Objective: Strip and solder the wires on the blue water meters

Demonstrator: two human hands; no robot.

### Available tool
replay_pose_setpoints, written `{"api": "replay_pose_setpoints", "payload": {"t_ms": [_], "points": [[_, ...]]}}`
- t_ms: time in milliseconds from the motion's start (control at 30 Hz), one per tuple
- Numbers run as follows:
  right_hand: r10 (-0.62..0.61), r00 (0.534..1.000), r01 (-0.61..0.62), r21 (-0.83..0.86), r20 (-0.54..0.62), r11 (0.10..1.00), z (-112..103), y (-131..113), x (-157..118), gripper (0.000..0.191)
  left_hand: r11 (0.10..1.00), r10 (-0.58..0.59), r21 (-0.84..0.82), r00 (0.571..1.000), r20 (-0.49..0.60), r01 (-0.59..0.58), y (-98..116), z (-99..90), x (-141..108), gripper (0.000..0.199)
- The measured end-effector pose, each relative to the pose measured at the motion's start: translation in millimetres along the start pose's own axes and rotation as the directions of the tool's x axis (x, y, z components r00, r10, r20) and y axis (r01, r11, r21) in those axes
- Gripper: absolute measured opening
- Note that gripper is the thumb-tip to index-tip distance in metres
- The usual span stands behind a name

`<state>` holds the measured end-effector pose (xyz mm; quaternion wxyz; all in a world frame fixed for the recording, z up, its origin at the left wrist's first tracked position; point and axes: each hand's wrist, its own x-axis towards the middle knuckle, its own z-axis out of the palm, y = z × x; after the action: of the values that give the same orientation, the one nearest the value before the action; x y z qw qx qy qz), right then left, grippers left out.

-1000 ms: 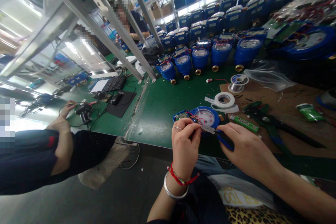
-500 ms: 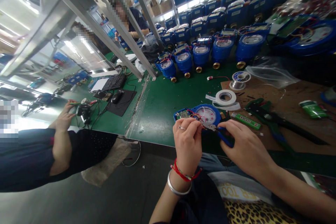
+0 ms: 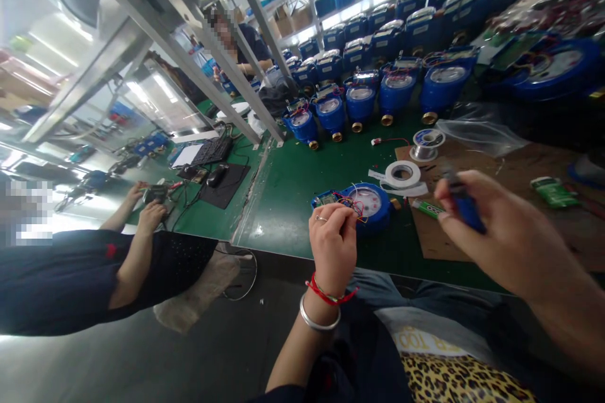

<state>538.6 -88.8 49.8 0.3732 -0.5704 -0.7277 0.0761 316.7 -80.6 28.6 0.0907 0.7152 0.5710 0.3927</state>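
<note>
A blue meter (image 3: 378, 219) with a round clear dial lies on the green bench in front of me, thin red and pale wires (image 3: 358, 206) curling over it. My left hand (image 3: 332, 236) is at its left part, thumb and fingertips pinched on the wires and partly hiding the small circuit board. To the right of the meter, my right hand (image 3: 501, 233) is raised over the cardboard, wrapped round blue-handled pliers (image 3: 466, 204). Their dark jaws point up and away from the meter and are smeared by motion.
Behind the meter are a white tape roll (image 3: 403, 174) and a solder spool (image 3: 426, 143). A green battery (image 3: 425, 209) lies on the cardboard (image 3: 439, 245). Rows of blue meters (image 3: 360, 101) line the back. On the left, a co-worker's hands (image 3: 152, 215) hold a dark device.
My right hand has moved right and lifted the pliers off the wires. My left hand stays pinched at the meter. The large dark pliers on the cardboard are now hidden from view.
</note>
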Motion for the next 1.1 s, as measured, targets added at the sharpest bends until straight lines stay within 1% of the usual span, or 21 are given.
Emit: {"api": "replay_pose_setpoints", "payload": {"t_ms": [67,133,200,267,367,467,633,867,1100], "points": [[-0.041,0.997,0.039,0.038,0.06,0.999,17.8,-8.2,-1.5,0.021,1.0,-0.009,-0.014,1.0,0.005,0.009,0.5,-0.5,1.2,0.011],[-0.085,0.985,0.078,0.051,0.149,0.996,34.2,-11.0,-3.6,0.026,0.999,-0.023,-0.028,1.0,0.016,0.023,1.4,-1.2,1.7,0.012],[-0.1,0.97,0.093,0.042,0.223,0.995,45.6,-11.3,-5.1,0.029,0.999,-0.036,-0.034,0.999,0.02,0.037,2.4,-2.0,1.9,0.013],[-0.118,0.96,0.115,0.029,0.255,0.993,51.8,-11.7,-5.0,0.029,0.998,-0.047,-0.039,0.999,0.022,0.048,3.2,-2.8,1.5,0.013],[-0.145,0.957,0.152,-0.009,0.25,0.988,54.9,-13.9,-2.6,0.026,0.997,-0.051,-0.06,0.998,0.03,0.053,3.7,-3.6,0.7,0.013],[-0.146,0.959,0.164,-0.052,0.244,0.985,55.8,-15.7,-0.4,0.025,0.996,-0.046,-0.079,0.998,0.031,0.048,3.8,-3.2,0.0,0.014],[-0.15,0.952,0.182,-0.102,0.266,0.978,55.7,-16.0,-0.4,0.024,0.998,-0.047,-0.05,0.998,0.037,0.049,4.7,-2.2,-0.5,0.015],[-0.103,0.955,0.145,-0.133,0.277,0.98,53.3,-21.8,-3.2,0.023,0.998,-0.052,-0.042,0.997,0.055,0.054,7.1,-3.2,0.4,0.016],[-0.06,0.955,0.097,-0.117,0.29,0.988,57.7,-23.5,-9.8,0.02,0.996,-0.05,-0.068,0.997,0.058,0.054,4.9,-3.9,0.6,0.013]]}}
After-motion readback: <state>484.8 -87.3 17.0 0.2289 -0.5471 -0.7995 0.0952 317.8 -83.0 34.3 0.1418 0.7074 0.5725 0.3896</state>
